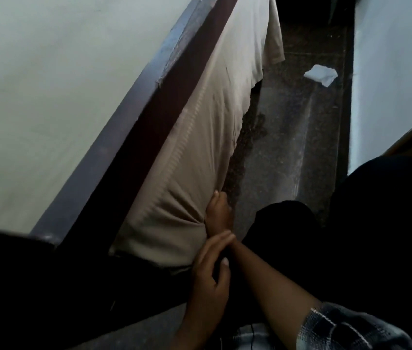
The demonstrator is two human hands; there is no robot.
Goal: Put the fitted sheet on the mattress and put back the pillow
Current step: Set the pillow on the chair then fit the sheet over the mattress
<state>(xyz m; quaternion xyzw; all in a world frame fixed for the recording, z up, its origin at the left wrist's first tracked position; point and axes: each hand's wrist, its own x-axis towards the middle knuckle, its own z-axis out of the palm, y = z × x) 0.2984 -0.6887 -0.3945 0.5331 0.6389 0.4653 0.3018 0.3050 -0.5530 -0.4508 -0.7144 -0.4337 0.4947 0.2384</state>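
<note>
fitted sheet (200, 160): beige, hanging down the side of the mattress (134, 147) below its dark maroon edge; folds gathered toward the near lower corner, far end loose above the floor

right hand (219, 210): at the near lower hem of the sheet, fingers curled into the bunched fabric, gripping it

left hand (210, 271): fingers straight and close together, laid against the right wrist, holding nothing

plaid sleeve (346, 329): on the right forearm

floor (288, 147): dark, speckled, beside the bed

crumpled white scrap (321, 75): on the floor, well apart from both hands
</note>
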